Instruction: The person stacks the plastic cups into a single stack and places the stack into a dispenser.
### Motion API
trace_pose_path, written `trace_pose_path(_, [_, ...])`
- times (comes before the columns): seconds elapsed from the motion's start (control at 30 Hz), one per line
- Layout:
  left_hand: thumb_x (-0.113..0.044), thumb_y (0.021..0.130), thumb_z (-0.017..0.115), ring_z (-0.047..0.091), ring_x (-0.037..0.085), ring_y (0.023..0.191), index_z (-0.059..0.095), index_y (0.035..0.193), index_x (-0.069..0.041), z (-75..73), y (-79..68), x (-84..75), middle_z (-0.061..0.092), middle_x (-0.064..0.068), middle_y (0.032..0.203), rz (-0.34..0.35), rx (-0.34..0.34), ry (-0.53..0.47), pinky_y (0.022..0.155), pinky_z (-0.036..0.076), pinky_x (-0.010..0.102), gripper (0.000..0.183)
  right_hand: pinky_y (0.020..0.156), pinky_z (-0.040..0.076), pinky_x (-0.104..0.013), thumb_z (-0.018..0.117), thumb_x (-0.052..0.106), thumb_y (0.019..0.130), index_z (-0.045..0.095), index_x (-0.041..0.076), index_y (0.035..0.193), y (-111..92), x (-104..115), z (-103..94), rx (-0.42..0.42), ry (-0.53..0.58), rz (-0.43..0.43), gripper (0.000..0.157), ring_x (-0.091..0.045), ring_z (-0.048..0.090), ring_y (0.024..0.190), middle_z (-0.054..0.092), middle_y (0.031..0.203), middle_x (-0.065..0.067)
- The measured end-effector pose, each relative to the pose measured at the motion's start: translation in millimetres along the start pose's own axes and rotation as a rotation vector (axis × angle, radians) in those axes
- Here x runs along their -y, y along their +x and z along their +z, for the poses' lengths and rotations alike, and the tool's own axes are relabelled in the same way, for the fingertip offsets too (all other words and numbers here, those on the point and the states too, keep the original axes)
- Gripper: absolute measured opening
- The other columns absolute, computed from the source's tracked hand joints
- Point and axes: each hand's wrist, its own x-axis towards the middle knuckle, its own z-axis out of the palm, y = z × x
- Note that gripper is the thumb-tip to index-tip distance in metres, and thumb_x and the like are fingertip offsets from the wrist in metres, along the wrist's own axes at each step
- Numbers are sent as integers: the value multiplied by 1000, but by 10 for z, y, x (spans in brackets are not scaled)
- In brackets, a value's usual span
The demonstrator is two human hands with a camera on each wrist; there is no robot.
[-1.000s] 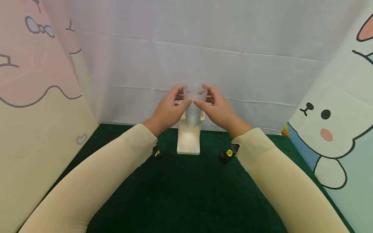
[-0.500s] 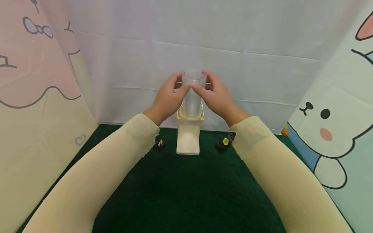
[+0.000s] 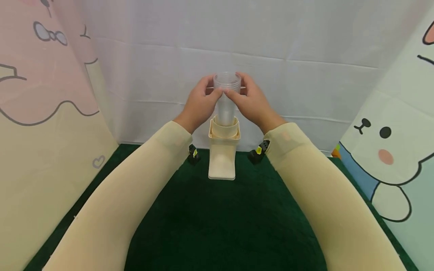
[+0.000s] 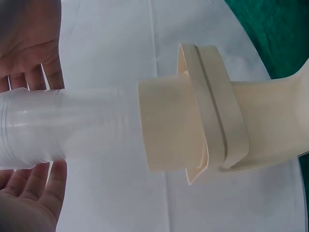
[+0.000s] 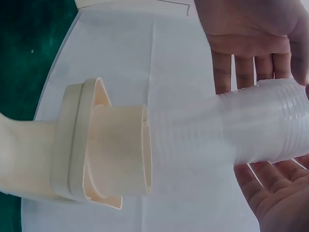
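A tall stack of clear plastic cups (image 3: 226, 109) stands upright between my two hands. My left hand (image 3: 200, 101) grips its upper part from the left, and my right hand (image 3: 253, 102) from the right, thumbs close together in front. Directly under the stack is a cream cup holder (image 3: 222, 158), with a round collar (image 3: 224, 131) inside a squarish rim. Both wrist views show the collar's mouth facing the stack's lower end. There the see-through cups (image 4: 91, 123) end close to the collar, outside it.
The holder's flat foot stands on a green cloth (image 3: 223, 218) near the back edge of the table. White fabric (image 3: 162, 67) hangs behind it. Cartoon-printed panels (image 3: 51, 150) rise at both sides.
Both hands have lifted the cup stack upward, from in front of the holder to above its collar. The holder stays in the same place on the cloth.
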Motion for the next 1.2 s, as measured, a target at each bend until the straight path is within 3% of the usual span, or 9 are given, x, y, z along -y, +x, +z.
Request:
trace_pose_path(0.3, [-38, 107, 52, 49, 16, 134, 37, 158, -15, 4, 16, 135, 47, 3, 152, -9, 20, -21, 108, 44, 39, 58, 107, 47, -44, 63, 54, 98, 24, 18, 164, 36, -158, 114, -13, 18, 9, 84, -23, 50, 135, 42, 155, -8])
trace_pose_path(0.53, [-36, 107, 54, 47, 18, 137, 35, 159, -13, 51, -7, 289, 45, 4, 155, -43, 34, -37, 109, 44, 41, 60, 111, 41, -49, 49, 61, 102, 26, 19, 163, 13, -291, 209, -30, 21, 32, 77, -26, 45, 140, 39, 158, -8])
trace_pose_path(0.8, [-37, 107, 54, 45, 22, 140, 33, 161, -16, 142, -73, 444, 44, 4, 156, -96, 69, 17, 110, 43, 45, 62, 113, 38, -54, 47, 57, 105, 21, 19, 164, -58, -506, 309, -10, 73, 55, 75, -31, 40, 143, 33, 160, -14])
trace_pose_path(1.2, [-37, 107, 54, 46, 26, 139, 33, 161, -14, 209, -141, 652, 46, 9, 155, -106, 74, 69, 113, 39, 45, 62, 114, 37, -55, 45, 61, 104, 22, 16, 163, -109, -690, 436, 8, 47, 52, 78, -33, 41, 142, 34, 161, -18])
